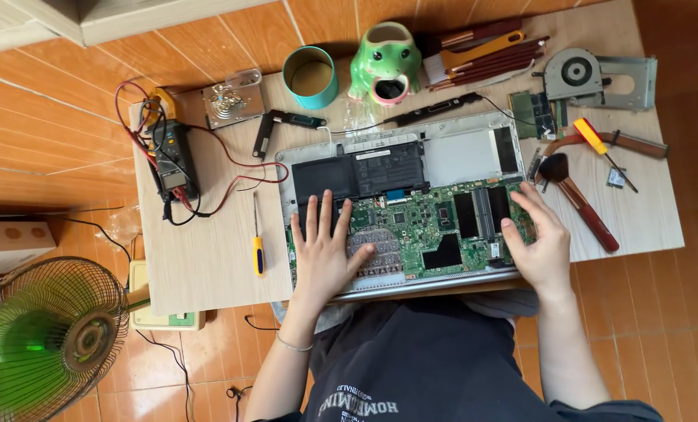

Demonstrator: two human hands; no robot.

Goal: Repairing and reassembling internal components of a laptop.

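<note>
1. The left hand [327, 252] lay flat, fingers spread and released, on the near-left part of the opened laptop [402, 205]. Its fingertips reached the near edge of the black battery [358, 173]; it grasped nothing.
2. The right hand [538, 242] rested on the near-right corner of the laptop, fingers curved loosely over the green circuit board [423, 227]. No object was visible in its grip.
3. The laptop lay bottom side up with its cover removed, at the near edge of a low wooden table [208, 258], directly in front of the person. The battery occupied the far-left portion of the chassis and the circuit board the near portion.
4. A small screwdriver with a yellow handle [258, 238] lay on the table just left of the laptop.
5. A clamp meter [171, 152] with red and black leads lay further left, near the table's left edge.
6. Along the far edge stood a teal cup [311, 76] and a green frog-shaped pot [385, 62], side by side.
7. A cooling fan assembly [591, 78] lay at the far-right corner. A second screwdriver with a yellow and red handle [599, 141] lay nearer, and a soft brush [576, 195] lay just right of the laptop.
8. A green floor fan [44, 336] stood on the tiled floor, near and left of the table.
</note>
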